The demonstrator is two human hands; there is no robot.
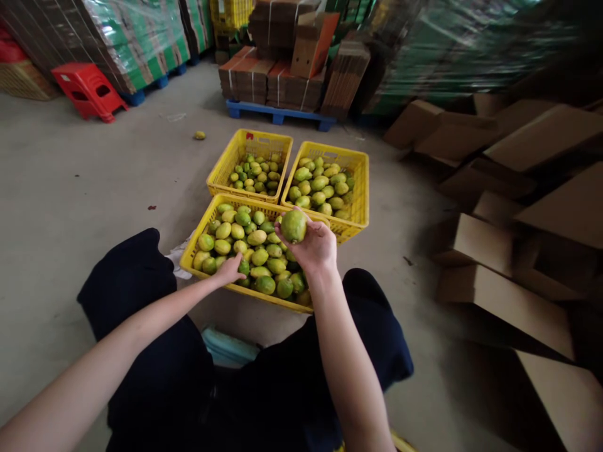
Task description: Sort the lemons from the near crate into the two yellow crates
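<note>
In the head view, my right hand [321, 243] is raised over the near yellow crate's right end. It is closed around a large green lemon [293, 226]. My left hand [229, 270] reaches into that near crate [271, 300], with thumb and forefinger on either side of a small dark-green lemon [244, 267]. Yellow and green lemons [257, 238] fill the near crate. Behind it stand two more yellow crates: the left one [218, 182] holds smaller lemons, and the right one [362, 188] holds larger yellow-green ones.
A single lemon [200, 135] lies on the floor beyond the crates. A red stool [89, 91] stands at the far left. Flattened cartons [245, 75] are stacked on a blue pallet [277, 115]. Open cardboard boxes [513, 307] crowd the right side.
</note>
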